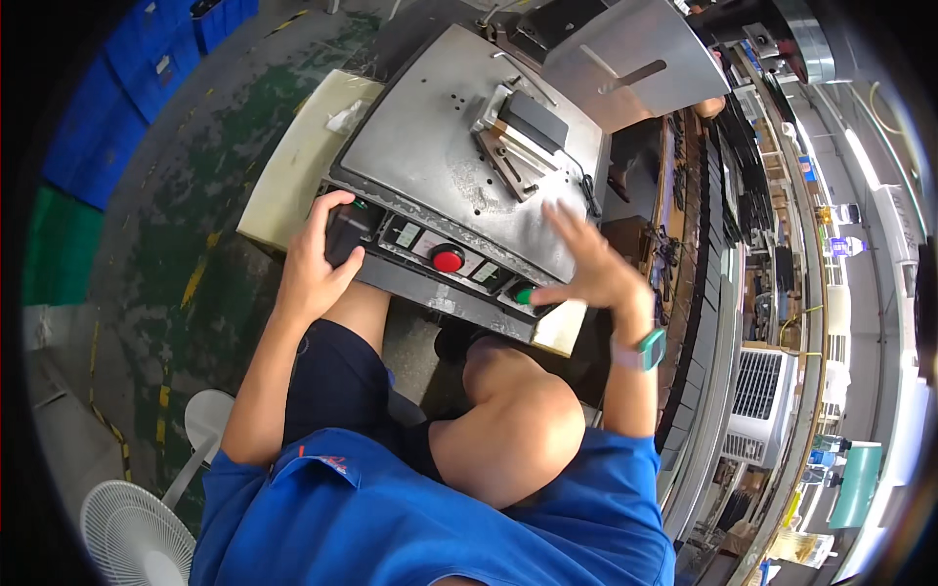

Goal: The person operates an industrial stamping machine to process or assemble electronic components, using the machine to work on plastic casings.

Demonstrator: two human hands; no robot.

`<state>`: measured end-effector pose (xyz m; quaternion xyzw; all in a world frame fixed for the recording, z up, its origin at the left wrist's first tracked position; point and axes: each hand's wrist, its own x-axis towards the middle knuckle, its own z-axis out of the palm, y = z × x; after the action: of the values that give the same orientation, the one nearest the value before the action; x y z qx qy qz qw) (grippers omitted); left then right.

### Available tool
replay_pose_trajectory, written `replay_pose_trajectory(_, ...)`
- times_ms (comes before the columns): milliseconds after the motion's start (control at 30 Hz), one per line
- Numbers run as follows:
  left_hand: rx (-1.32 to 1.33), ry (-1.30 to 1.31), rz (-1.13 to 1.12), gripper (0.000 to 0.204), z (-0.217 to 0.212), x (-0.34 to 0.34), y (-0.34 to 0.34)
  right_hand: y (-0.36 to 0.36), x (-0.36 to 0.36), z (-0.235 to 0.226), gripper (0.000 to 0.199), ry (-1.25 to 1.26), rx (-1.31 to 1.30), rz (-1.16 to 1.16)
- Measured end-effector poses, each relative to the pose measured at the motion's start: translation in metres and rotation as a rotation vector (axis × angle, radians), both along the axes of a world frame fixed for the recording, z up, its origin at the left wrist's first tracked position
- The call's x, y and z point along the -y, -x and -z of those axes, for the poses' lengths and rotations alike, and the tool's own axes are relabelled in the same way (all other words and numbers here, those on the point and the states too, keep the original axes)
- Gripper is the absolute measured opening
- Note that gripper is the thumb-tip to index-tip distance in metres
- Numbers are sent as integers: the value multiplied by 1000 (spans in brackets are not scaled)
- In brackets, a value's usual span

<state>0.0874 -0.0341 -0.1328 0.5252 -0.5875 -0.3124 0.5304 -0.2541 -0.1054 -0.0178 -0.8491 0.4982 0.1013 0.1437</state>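
My left hand [315, 256] grips a black box [348, 232] between fingers and thumb at the left end of the machine's front panel. Its index fingertip is by a small green button [361, 204] there. My right hand [593, 262] is open and partly blurred, with fingers spread over the front right corner. Its thumb is at the right green button [525, 295], though whether it presses cannot be told. A black rectangular block [533, 119] with a black cable lies in the metal fixture [503, 166] on the grey machine plate [401, 137].
Between the green buttons sits a red button [447, 258]. A metal guard plate [635, 68] rises behind the fixture. To the right runs a conveyor [699, 322] with shelving beyond. A white fan [137, 532] stands at lower left; blue bins [117, 83] are at upper left.
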Motion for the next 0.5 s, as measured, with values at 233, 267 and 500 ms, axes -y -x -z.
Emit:
replay_pose_trajectory(233,-211,-34,269,57,-28,5,6,-17,-67,17,103,303,240,71)
replay_pose_trajectory(267,-184,-21,331,57,-44,12,26,-12,-73,7,103,275,439,77)
replay_pose_trajectory(500,-326,-181,701,58,-133,-4,131,-6,-85,-25,40,-654,1393,360)
